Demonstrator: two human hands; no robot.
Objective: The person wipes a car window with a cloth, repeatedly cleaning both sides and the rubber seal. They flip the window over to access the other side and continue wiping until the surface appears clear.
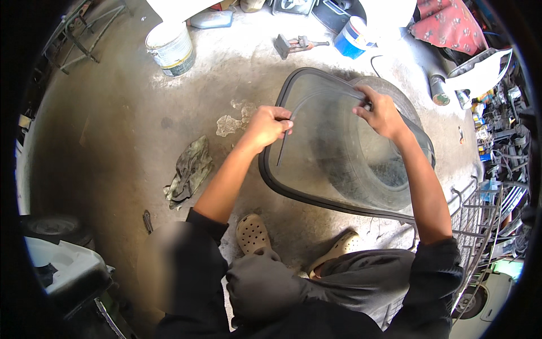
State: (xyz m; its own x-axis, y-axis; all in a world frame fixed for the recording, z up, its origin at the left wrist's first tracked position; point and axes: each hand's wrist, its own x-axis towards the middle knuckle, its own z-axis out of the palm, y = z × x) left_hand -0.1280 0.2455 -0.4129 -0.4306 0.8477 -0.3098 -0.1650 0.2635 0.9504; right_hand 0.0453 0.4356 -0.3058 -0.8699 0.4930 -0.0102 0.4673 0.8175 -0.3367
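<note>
A car window glass (305, 135) with a thick black rubber seal (282, 189) round its edge rests on a tire (389, 87), which shows through the pane. Between my hands a thin dark rubber strip (280, 151) bends in an arc over the glass. My left hand (267, 129) pinches it near its loose end, which hangs down past the fingers. At the far side of the glass, my right hand (381, 112) has thumb and fingers closed round the strip, close to the seal. Its fingertips partly hide the strip there.
A crumpled rag (190, 169) lies on the concrete floor left of the glass. Farther off stand a white bucket (171, 50), a metal stand (296, 45) and a blue-and-white bucket (353, 38). A wire rack (474, 226) and piled parts line the right side.
</note>
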